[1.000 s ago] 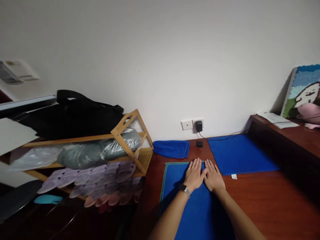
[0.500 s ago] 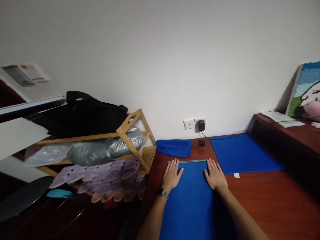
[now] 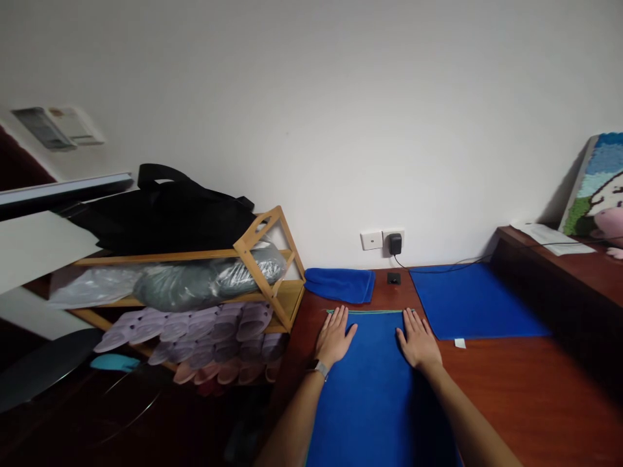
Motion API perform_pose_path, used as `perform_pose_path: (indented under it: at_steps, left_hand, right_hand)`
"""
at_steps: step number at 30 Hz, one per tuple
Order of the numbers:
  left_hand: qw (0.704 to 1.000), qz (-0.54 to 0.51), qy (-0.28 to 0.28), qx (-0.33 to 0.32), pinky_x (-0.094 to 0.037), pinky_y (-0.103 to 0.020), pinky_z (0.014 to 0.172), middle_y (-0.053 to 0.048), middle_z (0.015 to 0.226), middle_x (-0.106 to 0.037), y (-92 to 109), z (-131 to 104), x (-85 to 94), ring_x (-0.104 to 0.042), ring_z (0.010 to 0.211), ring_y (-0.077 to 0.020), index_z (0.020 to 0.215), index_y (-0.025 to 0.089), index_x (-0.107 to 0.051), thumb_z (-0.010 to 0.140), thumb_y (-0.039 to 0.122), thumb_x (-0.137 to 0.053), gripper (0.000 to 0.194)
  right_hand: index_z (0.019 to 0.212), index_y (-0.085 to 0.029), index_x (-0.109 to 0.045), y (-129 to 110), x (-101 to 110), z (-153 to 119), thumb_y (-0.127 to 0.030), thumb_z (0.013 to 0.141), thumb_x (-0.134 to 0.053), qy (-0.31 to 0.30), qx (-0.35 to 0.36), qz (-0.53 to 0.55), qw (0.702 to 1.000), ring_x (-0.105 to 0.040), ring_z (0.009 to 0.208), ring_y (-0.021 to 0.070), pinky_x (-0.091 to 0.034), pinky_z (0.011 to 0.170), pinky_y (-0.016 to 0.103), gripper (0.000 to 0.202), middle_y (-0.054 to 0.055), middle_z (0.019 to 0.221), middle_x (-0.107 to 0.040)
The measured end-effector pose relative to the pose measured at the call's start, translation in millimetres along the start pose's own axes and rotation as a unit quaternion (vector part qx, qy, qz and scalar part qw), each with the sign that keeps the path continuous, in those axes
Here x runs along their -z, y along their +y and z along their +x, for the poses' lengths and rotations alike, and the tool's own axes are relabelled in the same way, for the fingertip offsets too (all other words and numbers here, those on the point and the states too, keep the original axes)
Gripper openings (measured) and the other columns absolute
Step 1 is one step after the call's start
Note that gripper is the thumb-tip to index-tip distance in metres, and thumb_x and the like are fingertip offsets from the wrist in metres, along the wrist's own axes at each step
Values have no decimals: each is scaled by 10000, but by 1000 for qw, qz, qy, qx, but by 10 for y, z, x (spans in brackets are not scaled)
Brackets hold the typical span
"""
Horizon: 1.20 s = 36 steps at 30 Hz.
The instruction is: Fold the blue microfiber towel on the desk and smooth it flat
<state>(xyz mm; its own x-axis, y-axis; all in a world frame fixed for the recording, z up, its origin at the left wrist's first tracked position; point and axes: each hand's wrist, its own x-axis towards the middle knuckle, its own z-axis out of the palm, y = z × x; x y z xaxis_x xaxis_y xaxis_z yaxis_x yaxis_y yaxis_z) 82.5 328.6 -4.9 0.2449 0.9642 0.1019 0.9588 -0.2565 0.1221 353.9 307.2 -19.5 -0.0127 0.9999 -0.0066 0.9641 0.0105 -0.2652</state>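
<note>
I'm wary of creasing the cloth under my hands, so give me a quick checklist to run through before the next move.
1. Blue cloth smooth between the hands: ok.
2. Left hand flat at its far left corner: ok.
3. Right hand flat at its far right corner: ok.
4. Its near edge straight: cannot tell, out of view.
5. Other spread cloth free of the cord: not ok, it crosses the far edge.

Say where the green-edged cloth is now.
In the head view, the cloth lies low, right of centre, under the left hand and right hand.
</note>
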Motion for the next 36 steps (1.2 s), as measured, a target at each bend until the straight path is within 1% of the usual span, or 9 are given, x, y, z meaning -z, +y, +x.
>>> perform_pose_path:
  at_steps: [10, 15, 20, 26, 32, 36]
  left_hand:
    - [1000, 4, 5, -5, -189, -461, 1276, -115, 1674, -300, -29, 10, -55, -215, 1562, -238, 1624, 140, -242, 1044, 628, -184, 761]
    - [1000, 4, -3, -2, -176, -447, 1279, -104, 1677, -298, -29, 9, -64, -211, 1564, -235, 1619, 132, -257, 1040, 638, -166, 775]
    - [1000, 4, -4, -7, -183, -463, 1275, -108, 1680, -289, -37, 12, -76, -213, 1564, -243, 1628, 143, -231, 1038, 640, -174, 774]
    - [1000, 5, -4, 0, -176, -453, 1278, -104, 1681, -286, -45, 19, -88, -207, 1565, -237, 1624, 135, -243, 1036, 648, -171, 783]
    - [1000, 12, 2, -2, -181, -469, 1275, -100, 1677, -304, -46, 22, -116, -218, 1563, -246, 1625, 150, -244, 1035, 645, -182, 772]
    - [1000, 18, 4, -3, -197, -485, 1268, -101, 1675, -308, -56, 17, -124, -229, 1559, -254, 1635, 168, -212, 1041, 626, -187, 751]
  right_hand:
    - [1626, -97, -148, 14, -16, 2, -486, 1021, -178, -5, 3, 2, 1000, -91, 1578, 184, -41, 1279, 388, 720, 57, 1708, -149]
    - [1626, -101, -140, 18, -28, -2, -488, 1019, -172, -8, 3, -7, 1000, -89, 1579, 185, -37, 1279, 387, 720, 49, 1709, -142]
    - [1624, -98, -137, 12, -16, -4, -495, 1018, -168, -15, 1, -10, 1000, -83, 1579, 184, -44, 1279, 384, 725, 42, 1709, -134]
    - [1624, -97, -129, 14, -51, 13, -488, 1015, -177, -10, -1, -1, 1000, -87, 1579, 183, -37, 1280, 392, 726, 47, 1709, -136]
    - [1622, -87, -134, 16, -64, 11, -483, 1011, -181, -7, 2, 4, 1000, -88, 1579, 190, -40, 1278, 396, 730, 67, 1708, -144]
    - [1622, -90, -143, 24, -70, 9, -495, 1010, -171, -7, 5, -3, 1000, -93, 1579, 191, -43, 1277, 392, 735, 58, 1707, -146]
